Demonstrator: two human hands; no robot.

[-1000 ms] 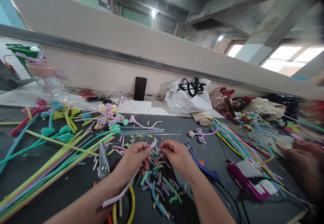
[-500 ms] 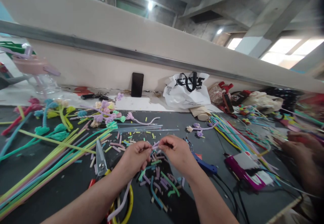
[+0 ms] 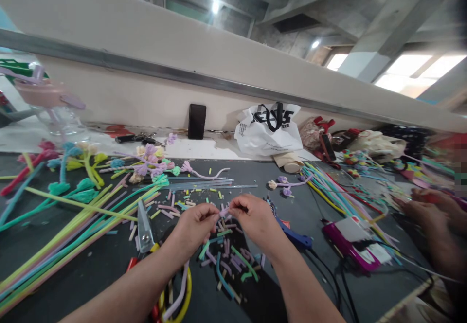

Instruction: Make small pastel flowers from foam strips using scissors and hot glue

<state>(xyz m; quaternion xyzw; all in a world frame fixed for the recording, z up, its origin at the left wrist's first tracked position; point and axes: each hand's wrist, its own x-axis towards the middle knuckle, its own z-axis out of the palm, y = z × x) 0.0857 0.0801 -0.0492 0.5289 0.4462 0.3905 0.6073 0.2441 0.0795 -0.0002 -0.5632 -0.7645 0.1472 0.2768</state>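
Between the fingertips of both hands is a short lilac piece of pipe cleaner (image 3: pixel 224 212). My left hand (image 3: pixel 199 224) pinches one end and my right hand (image 3: pixel 256 222) pinches the other, the fingers hiding most of it. Below them, cut pipe cleaner pieces (image 3: pixel 236 260) in lilac, green and blue lie scattered on the dark tabletop. Scissors (image 3: pixel 146 233) with red and yellow handles rest partly under my left forearm, and a longer lilac pipe cleaner (image 3: pixel 179 291) curves across the handle. Right of my right hand lies a blue-handled tool (image 3: pixel 297 235) with a cord.
Long pipe cleaners (image 3: pixel 69 250) spread at left, with fuzzy flowers (image 3: pixel 151 160) behind. A phone (image 3: pixel 197 121) leans on the partition near a white bag (image 3: pixel 270 131). A purple-and-white box (image 3: pixel 355 245) with cables sits at right, near another person's hands (image 3: pixel 426 211).
Both hands stay together at the same spot. The lilac piece between the fingertips has shifted slightly, and the whole view has moved a little.
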